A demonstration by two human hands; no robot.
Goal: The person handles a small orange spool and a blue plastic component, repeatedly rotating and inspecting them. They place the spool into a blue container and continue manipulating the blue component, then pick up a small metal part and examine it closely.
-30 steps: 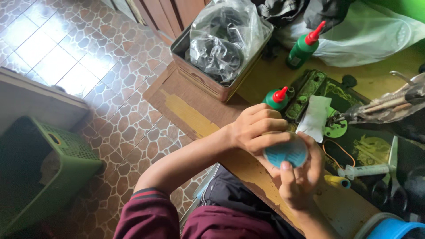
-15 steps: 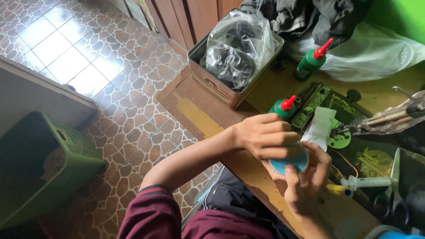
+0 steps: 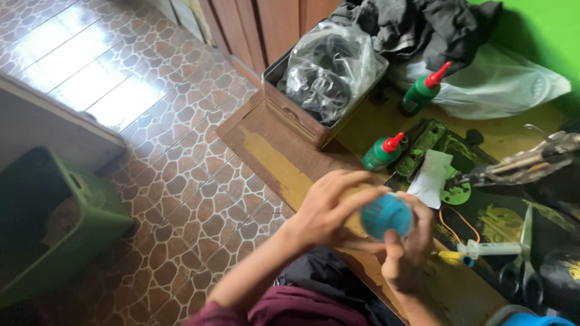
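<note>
Brown, pebble-patterned floor tiles (image 3: 181, 181) filled the left half of the view, with a green plastic crate (image 3: 54, 235) standing on them at the lower left. To the right ran a worn wooden workbench with yellow paint patches (image 3: 272, 154), its edge slanting down toward the person. At the far end of the bench sat a rectangular metal tin (image 3: 290, 115) stuffed with a clear plastic bag of dark parts (image 3: 329, 72), and behind it lay a heap of dark cloth (image 3: 417, 30) against a green wall (image 3: 538, 30).

Both forearms rose from the bottom of the view and met above the bench edge. The left hand (image 3: 329, 208) came in from the lower left, wrist bent, its fingers spread and curved over the near side of a small round blue plastic object (image 3: 386, 215) (perhaps a cap or spool; I could not tell which). The right hand (image 3: 408, 247) came up from below, thumb pressed on the object's lower face and fingers wrapped behind it, so both hands gripped it in the air just over the bench.

Just beyond the hands lay a green squeeze bottle with a red nozzle (image 3: 382, 154) on its side, a second one (image 3: 422, 90) stood farther back, and a white folded paper slip (image 3: 432, 178) lay between bottle and clutter.
</note>
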